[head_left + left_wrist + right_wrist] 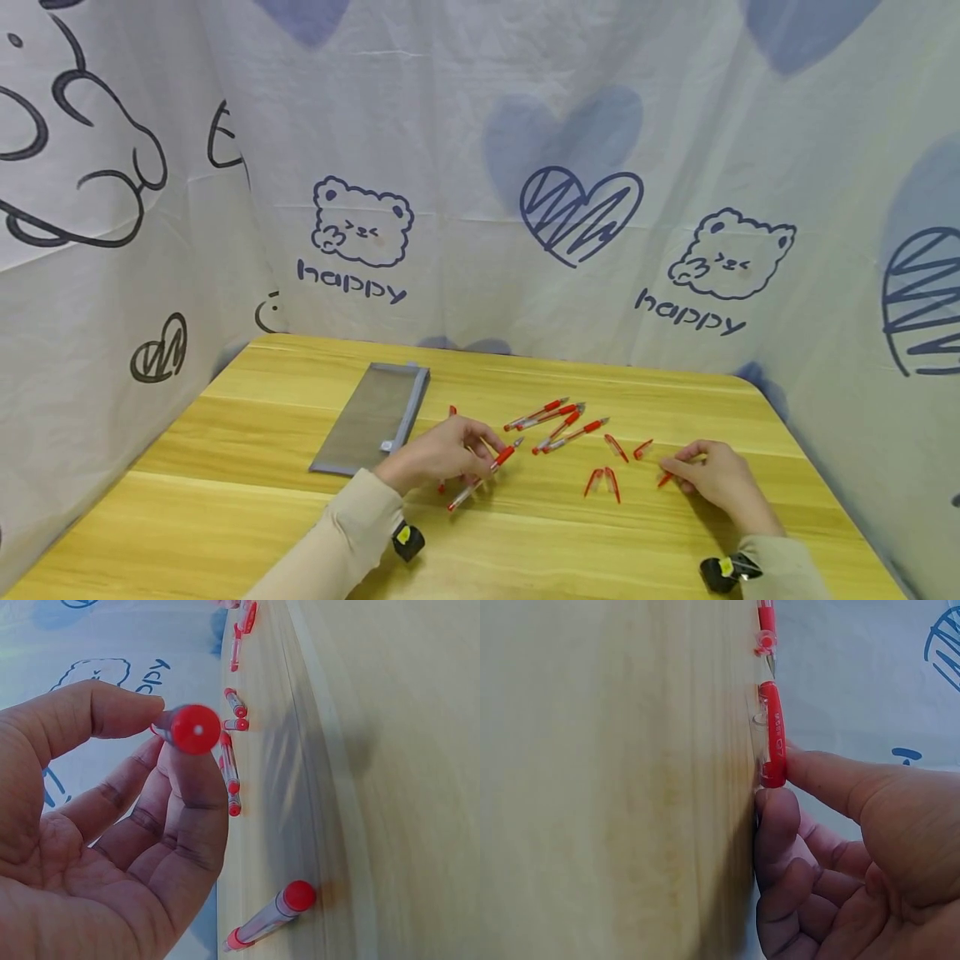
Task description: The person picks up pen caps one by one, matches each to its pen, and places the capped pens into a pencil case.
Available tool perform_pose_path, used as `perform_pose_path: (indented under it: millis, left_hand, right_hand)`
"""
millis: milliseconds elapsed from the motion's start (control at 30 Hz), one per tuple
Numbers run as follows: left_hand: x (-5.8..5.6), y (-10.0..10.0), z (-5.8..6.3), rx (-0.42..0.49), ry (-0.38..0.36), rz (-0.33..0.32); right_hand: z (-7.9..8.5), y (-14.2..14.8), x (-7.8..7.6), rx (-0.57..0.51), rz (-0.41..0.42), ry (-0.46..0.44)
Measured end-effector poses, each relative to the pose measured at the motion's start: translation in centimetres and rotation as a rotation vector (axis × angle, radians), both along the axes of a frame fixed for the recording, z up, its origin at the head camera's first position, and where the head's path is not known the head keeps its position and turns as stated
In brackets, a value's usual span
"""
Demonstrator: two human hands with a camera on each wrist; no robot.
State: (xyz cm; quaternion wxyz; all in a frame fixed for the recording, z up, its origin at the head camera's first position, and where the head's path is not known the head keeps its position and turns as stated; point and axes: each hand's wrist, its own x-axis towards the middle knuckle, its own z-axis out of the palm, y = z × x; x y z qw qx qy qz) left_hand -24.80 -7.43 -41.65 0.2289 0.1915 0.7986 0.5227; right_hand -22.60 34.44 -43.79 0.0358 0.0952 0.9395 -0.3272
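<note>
My left hand [448, 452] pinches an uncapped red pen [505, 456] between thumb and fingers, just above the table. The pen points up and to the right, and its red end plug [198, 730] faces the left wrist camera. Beneath that hand lies another red pen [271, 918], partly hidden in the head view. My right hand [714, 477] holds a red pen cap [775, 739] at the tabletop between thumb and fingertip, with the other fingers curled. Several loose red caps [612, 485] with clear clips lie between the hands.
Several uncapped red pens [576, 435] lie close together behind the caps. A grey mesh pouch [363, 421] with a zip edge lies flat left of my left hand. The wooden table [225, 467] meets a printed cloth backdrop [465, 250] at the back and sides.
</note>
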Motion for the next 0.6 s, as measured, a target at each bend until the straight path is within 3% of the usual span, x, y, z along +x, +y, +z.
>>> perform_pose_path:
  millis: [600]
  left_hand:
    - [0.02, 0.14, 0.06, -0.001, -0.017, -0.013]
  right_hand:
    - [-0.32, -0.52, 0.15, 0.128, 0.04, -0.009]
